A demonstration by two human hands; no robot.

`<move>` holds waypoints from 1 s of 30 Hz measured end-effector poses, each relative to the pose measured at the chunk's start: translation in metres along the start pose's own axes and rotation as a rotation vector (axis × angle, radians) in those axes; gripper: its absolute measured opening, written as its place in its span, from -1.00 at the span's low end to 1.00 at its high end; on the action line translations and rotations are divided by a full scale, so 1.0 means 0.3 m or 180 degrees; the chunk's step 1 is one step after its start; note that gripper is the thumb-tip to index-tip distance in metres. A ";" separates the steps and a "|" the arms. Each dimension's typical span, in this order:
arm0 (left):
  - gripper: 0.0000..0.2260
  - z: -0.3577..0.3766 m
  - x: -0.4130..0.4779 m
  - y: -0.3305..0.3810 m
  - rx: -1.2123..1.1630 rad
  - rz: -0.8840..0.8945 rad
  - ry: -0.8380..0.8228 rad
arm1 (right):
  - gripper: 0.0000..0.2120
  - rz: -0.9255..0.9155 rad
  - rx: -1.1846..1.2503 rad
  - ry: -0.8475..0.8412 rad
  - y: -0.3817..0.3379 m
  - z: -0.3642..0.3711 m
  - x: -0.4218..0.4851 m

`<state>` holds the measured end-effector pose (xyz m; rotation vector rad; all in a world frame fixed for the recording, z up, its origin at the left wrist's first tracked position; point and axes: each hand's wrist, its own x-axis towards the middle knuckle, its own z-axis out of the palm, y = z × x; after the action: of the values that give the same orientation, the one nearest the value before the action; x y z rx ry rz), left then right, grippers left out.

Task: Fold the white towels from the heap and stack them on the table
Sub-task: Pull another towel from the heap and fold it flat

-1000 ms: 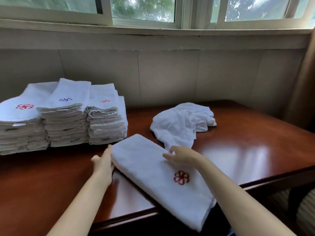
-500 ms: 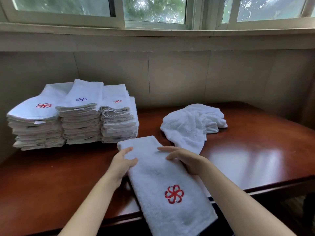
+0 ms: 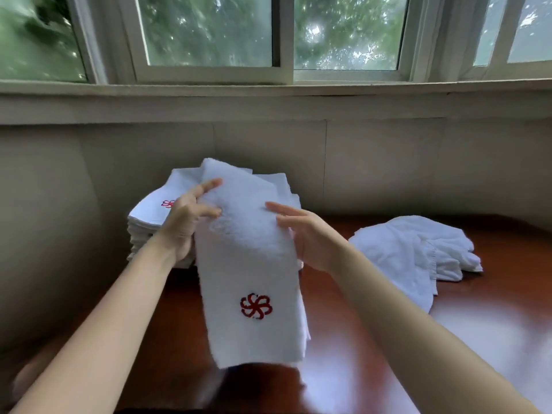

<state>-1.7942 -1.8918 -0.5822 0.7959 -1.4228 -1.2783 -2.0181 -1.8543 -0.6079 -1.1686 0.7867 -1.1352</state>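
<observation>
A folded white towel (image 3: 251, 264) with a red flower emblem hangs lifted above the brown table (image 3: 373, 354), its lower end dangling. My left hand (image 3: 185, 222) grips its left edge near the top, thumb on the front. My right hand (image 3: 301, 234) holds the right edge, fingers stretched over the cloth. Behind the towel, at the back left, stand the stacks of folded towels (image 3: 149, 213), mostly hidden by the towel and my left hand. The heap of unfolded white towels (image 3: 415, 252) lies on the table to the right.
A pale wall panel (image 3: 373, 162) and a window sill (image 3: 268, 91) run behind the table. The table's glossy surface shows in front of and to the right of the held towel.
The folded towel has been lifted off the table by both hands and carried back toward the stacks. The camera has tilted up and shifted right.
</observation>
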 end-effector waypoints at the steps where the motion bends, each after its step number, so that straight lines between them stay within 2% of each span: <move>1: -0.48 -0.037 0.011 0.044 0.0042 0.0054 0.0106 | -0.67 -0.0045 -0.0023 -0.0055 -0.018 0.037 0.049; 4: -0.49 -0.166 0.062 0.138 0.0322 0.0221 0.0376 | -0.55 -0.0221 -0.0140 -0.0176 -0.050 0.153 0.193; 7: -0.52 -0.290 0.199 0.205 0.0709 0.0425 0.0511 | -0.47 -0.0438 -0.0228 -0.0015 -0.084 0.239 0.360; 12: -0.30 -0.469 0.572 0.293 0.0804 0.0827 0.1011 | -0.38 -0.0858 -0.0307 0.0563 -0.195 0.298 0.801; 14: -0.20 -0.544 0.681 0.234 0.1059 0.0362 0.1223 | -0.39 -0.0813 -0.0585 0.0792 -0.186 0.278 0.990; 16: -0.20 -0.620 0.723 0.090 0.1393 -0.0654 0.1102 | -0.49 -0.0319 -0.1073 0.0768 -0.108 0.235 1.119; 18: -0.39 -0.680 0.717 -0.063 0.1678 -0.1529 0.0547 | -0.60 0.0342 -0.1372 0.0692 -0.002 0.182 1.195; 19: -0.54 -0.706 0.712 -0.116 0.1814 -0.1637 0.0428 | -0.61 0.0495 -0.1351 0.0699 0.039 0.158 1.226; 21: -0.75 -0.753 0.720 -0.179 0.1857 -0.1347 0.0558 | -0.60 0.0437 -0.1140 0.0710 0.077 0.120 1.294; 23: -0.76 -0.773 0.730 -0.197 0.1796 -0.1240 0.0529 | -0.62 0.0411 -0.1130 0.0686 0.072 0.110 1.353; 25: -0.71 -0.765 0.729 -0.200 0.1876 -0.1376 0.0491 | -0.72 0.0423 -0.1536 0.0779 0.065 0.130 1.383; 27: -0.68 -0.747 0.733 -0.194 0.1881 -0.1259 0.0580 | -0.84 0.0288 -0.1918 0.1032 0.066 0.160 1.407; 30: -0.66 -0.751 0.753 -0.177 0.1861 -0.0467 0.1048 | -0.58 -0.0496 -0.1798 0.1317 0.073 0.184 1.446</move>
<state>-1.6465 -2.1792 -0.5955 1.4524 -1.4946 -0.7786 -1.8400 -2.2534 -0.5810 -1.4962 1.4188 -1.3521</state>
